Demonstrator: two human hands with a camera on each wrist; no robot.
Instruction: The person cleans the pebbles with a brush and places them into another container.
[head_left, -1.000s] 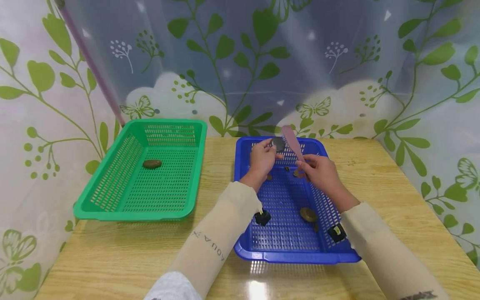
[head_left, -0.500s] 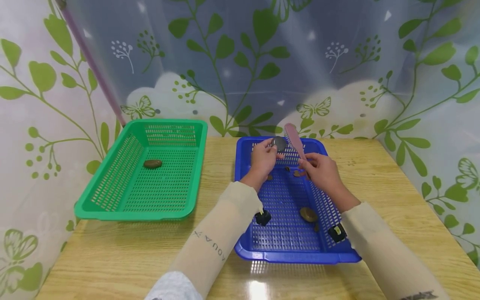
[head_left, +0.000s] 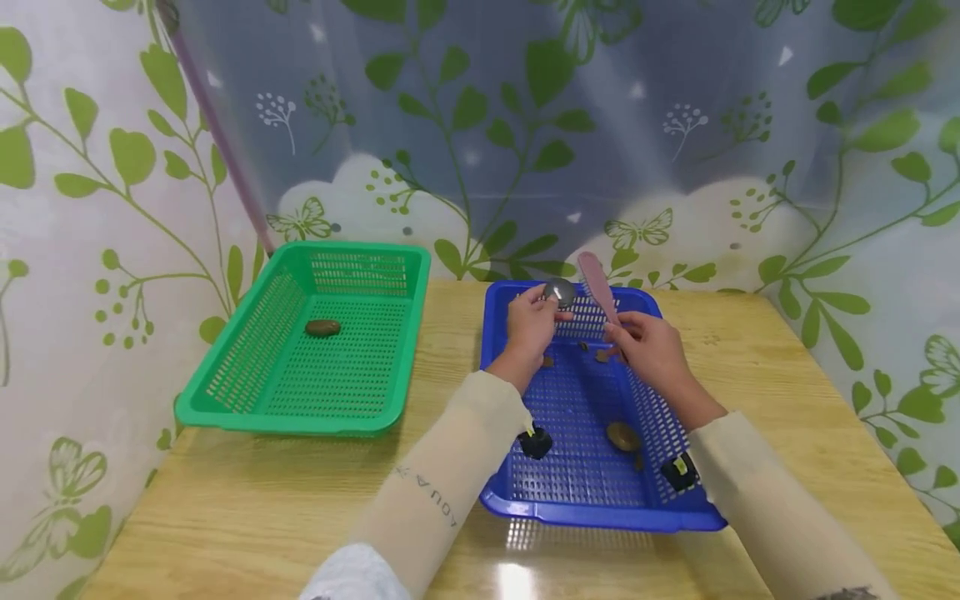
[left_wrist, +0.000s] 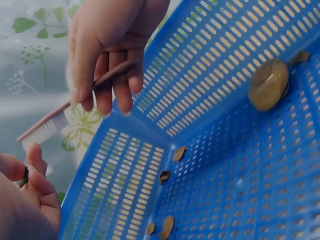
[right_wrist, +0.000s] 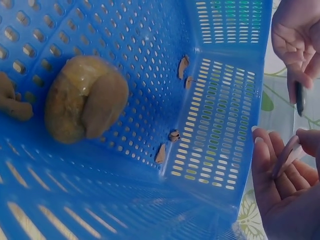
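My left hand pinches a dark grey, smooth, flat stone above the far end of the blue basket. Just right of it, my right hand grips the handle of a pink brush. The brush head points up and its pale bristles face the stone, with a small gap between them. In the right wrist view the stone appears edge-on. On the basket floor lies a yellowish-brown stone, partly covered with a brown, mud-like layer.
Several brown flakes lie along the blue basket's far end. To the left stands a green basket with an oblong brown stone inside. Both baskets sit on a wooden table, with a leaf-patterned curtain behind.
The grey stone has turned in my left hand and looks rounder. The brush has rotated so its bristles show toward the stone. The head view has shifted slightly.
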